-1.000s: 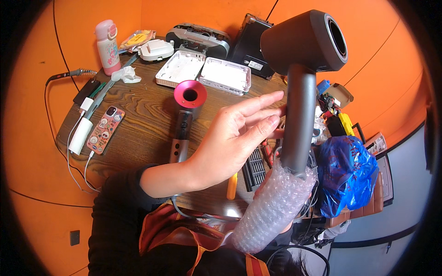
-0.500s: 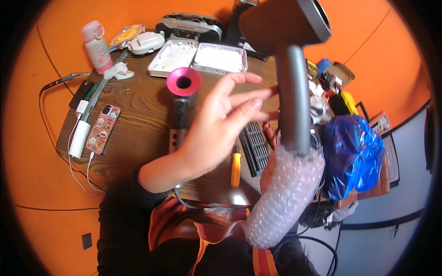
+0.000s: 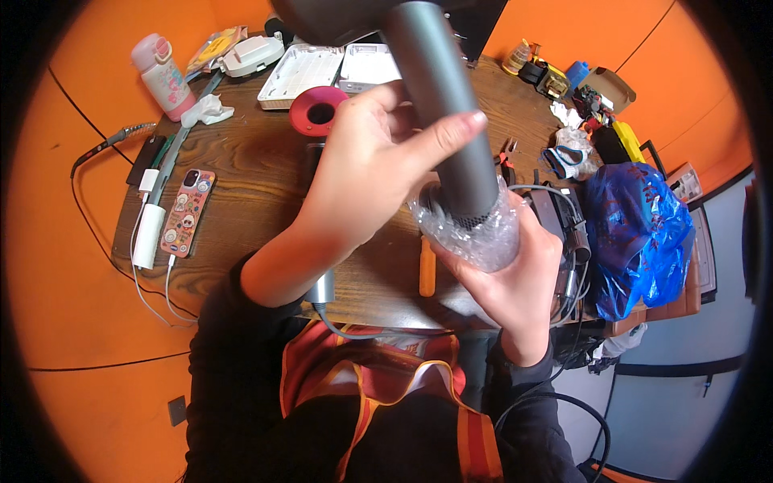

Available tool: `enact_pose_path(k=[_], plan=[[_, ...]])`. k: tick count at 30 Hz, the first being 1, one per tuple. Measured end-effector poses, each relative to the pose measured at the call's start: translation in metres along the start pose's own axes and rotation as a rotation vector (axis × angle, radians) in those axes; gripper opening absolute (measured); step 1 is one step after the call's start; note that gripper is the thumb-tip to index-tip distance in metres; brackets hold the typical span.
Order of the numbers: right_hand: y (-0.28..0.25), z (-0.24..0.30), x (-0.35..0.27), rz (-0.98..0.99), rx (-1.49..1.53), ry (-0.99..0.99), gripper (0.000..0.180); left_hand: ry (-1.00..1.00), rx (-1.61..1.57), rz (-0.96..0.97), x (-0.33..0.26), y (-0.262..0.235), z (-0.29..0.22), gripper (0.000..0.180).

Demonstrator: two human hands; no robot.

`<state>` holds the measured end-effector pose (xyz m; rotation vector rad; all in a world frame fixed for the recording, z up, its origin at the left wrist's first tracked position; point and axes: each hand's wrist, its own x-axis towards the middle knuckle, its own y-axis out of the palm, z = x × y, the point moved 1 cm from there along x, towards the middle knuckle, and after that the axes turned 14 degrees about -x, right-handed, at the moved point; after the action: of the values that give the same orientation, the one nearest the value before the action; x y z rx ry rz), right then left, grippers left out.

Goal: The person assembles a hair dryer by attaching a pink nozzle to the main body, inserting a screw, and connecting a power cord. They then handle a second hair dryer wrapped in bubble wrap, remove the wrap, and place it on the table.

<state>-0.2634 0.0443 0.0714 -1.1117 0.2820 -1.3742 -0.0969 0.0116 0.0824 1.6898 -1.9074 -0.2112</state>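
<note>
A dark grey hair dryer (image 3: pixel 435 80) slants up in front of me, its head cut off by the top edge. My left hand (image 3: pixel 362 173) is closed around its handle, thumb across the front. Bubble wrap (image 3: pixel 493 240) surrounds the handle's lower end, where a perforated band shows at the wrap's mouth. From below, my right hand (image 3: pixel 519 278) grips the bubble wrap. Behind my left forearm stands a second hair dryer with a pink ring-shaped end (image 3: pixel 299 113), partly hidden. An orange screwdriver handle (image 3: pixel 427 272) lies on the table below the wrap.
On the left are a sticker-covered phone (image 3: pixel 187 213), a white power bank (image 3: pixel 148 237) and a pink-topped bottle (image 3: pixel 165 80). White trays (image 3: pixel 298 76) sit at the back. A blue plastic bag (image 3: pixel 640 241), pliers (image 3: pixel 506 157) and cables (image 3: pixel 576 266) are on the right.
My left hand, with fingers loosely spread beside the handle before, has closed around it. The hair dryer has shifted left and tilted. My right hand, mostly hidden earlier, now shows on the bubble wrap.
</note>
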Motion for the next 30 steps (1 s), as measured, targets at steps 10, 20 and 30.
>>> enact_pose_path(k=[10,20,30], plan=[[-0.002,0.002,-0.003,-0.045,-0.168,-0.061,0.059,0.095,-0.177,0.147,-0.005,-0.024,0.013,0.046],[-0.005,0.006,-0.016,0.415,0.276,0.053,0.078,-0.052,-0.341,0.588,-0.003,-0.039,0.017,0.066],[0.013,-0.008,-0.026,0.366,0.746,0.057,0.059,-0.265,-0.530,0.746,0.006,-0.034,0.028,0.071]])
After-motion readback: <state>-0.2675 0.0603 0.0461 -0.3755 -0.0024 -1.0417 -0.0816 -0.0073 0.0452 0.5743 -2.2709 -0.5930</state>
